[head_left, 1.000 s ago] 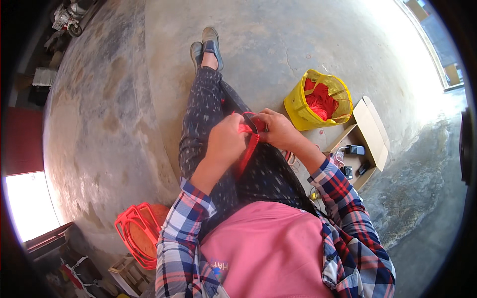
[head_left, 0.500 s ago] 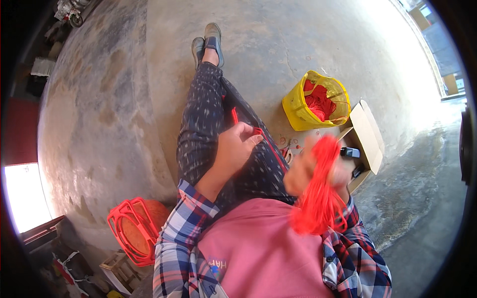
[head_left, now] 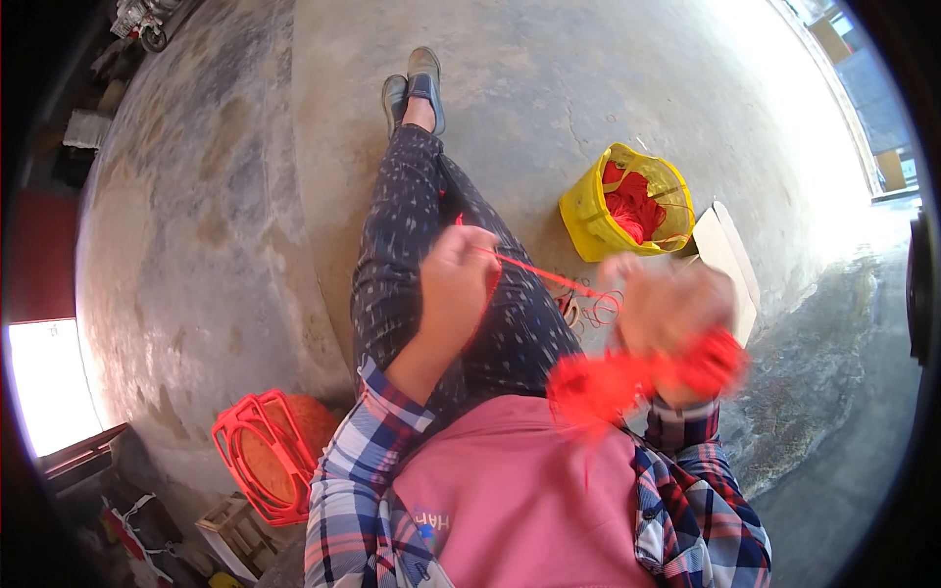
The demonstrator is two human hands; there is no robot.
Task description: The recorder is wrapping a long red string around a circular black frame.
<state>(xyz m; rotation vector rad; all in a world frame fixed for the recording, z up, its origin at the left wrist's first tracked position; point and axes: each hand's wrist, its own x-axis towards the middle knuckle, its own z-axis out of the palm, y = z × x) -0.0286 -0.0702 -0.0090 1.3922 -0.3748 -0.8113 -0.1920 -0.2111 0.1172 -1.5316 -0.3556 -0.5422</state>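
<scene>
My left hand is closed, pinching a thin red cord above my thigh. From there the cord runs nearly straight to my right hand, with a loose loop beside the right fingers. The right hand is smeared by motion but closed on the cord. A bundle of red cord lies below and around that hand and wrist, blurred too. Another strip of red cord hangs under my left hand over the patterned trousers. A pair of scissors shows partly beside my thigh.
A yellow basket with red cord in it stands ahead to the right. Beside it is an open cardboard box, mostly hidden by my right hand. A red plastic-framed seat stands at my left. Concrete floor stretches ahead.
My right hand has moved slightly right, and the bundle has swung from upright to lying across below it. The cord is now stretched between both hands. My left hand has turned slightly.
</scene>
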